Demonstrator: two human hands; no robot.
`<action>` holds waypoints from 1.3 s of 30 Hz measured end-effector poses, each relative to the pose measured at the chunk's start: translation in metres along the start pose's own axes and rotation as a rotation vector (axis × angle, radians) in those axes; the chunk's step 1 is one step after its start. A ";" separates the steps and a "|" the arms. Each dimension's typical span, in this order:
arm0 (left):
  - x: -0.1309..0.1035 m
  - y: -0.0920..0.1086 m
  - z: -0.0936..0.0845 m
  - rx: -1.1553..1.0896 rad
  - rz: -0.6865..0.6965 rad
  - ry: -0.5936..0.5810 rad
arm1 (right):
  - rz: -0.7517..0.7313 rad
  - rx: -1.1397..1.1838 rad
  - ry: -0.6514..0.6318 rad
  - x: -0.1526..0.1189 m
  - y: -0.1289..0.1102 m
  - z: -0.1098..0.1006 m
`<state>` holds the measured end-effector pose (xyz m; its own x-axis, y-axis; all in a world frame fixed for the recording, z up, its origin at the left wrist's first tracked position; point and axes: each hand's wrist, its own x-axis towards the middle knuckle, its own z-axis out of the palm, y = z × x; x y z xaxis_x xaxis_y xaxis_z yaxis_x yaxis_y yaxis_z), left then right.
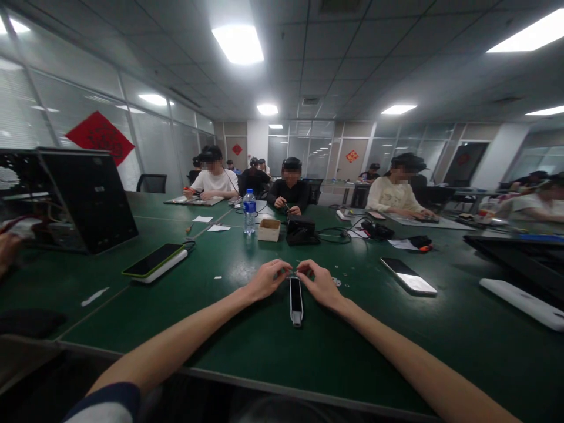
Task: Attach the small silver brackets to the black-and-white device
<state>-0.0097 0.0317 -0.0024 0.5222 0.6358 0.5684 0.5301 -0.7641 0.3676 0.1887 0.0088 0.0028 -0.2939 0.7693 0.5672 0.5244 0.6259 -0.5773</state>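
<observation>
On the green table [247, 341], straight in front of me, lies a slim white device with a long dark face [296, 296], its narrow end pointing at me. My left hand [269, 279] is at its far end, thumb and fingertips closed in a pinch. From the other side, my right hand [321, 284] pinches close by, the two sets of fingertips almost meeting. Whatever is between the fingers is too small to make out. Small pale bits [337, 282] are scattered just right of my right hand.
Beyond my hands stand a small open box [269, 230], a water bottle [249, 212] and a black device with cables [302, 230]. Phones lie left [161, 258] and right [408, 276]. A computer case [90, 200] is at far left. Several people work across the table.
</observation>
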 end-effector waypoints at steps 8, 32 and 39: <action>0.000 0.004 0.001 -0.181 0.014 0.033 | 0.108 0.283 0.059 0.001 -0.001 0.010; 0.000 -0.022 -0.008 -0.118 -0.173 -0.198 | -0.103 -0.504 -0.298 -0.006 0.022 -0.022; 0.003 -0.014 -0.007 -0.121 -0.225 -0.210 | -0.115 -0.507 -0.301 -0.006 0.023 -0.019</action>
<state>-0.0207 0.0434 -0.0008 0.5340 0.7889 0.3040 0.5708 -0.6017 0.5588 0.2179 0.0159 -0.0030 -0.5463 0.7487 0.3755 0.7695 0.6257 -0.1279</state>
